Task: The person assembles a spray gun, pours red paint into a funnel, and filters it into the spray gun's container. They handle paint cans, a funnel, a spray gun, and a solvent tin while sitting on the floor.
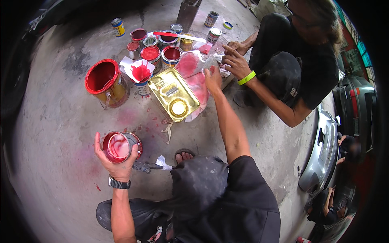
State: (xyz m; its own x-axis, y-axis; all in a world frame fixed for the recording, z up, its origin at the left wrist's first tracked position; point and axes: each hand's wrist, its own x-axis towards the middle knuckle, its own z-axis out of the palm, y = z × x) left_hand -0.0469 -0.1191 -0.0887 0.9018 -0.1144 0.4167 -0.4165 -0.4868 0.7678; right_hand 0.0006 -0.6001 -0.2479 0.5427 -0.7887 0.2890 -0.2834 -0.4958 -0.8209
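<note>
My left hand (117, 166) is wrapped round an open paint cup (106, 146), red-smeared, with pinkish liquid inside. A dark handle-like part (142, 166) shows beside it; whether they are joined I cannot tell. Farther off, my right arm reaches out past the gold rectangular tin (185, 88). My right hand (212, 79) has its fingers closed at the edge of a red-stained cloth (196, 86); a greyish thing there is too small to name. Close by are another person's hands (237, 60), one wrist wearing a yellow-green band.
A large red-coated bucket (86, 81) stands at left, near several paint cans (150, 56). A red-and-white stick (178, 36) lies across some cans. Another person (279, 60) crouches at far right. A silver car bumper (319, 152) rests on the concrete floor (60, 133).
</note>
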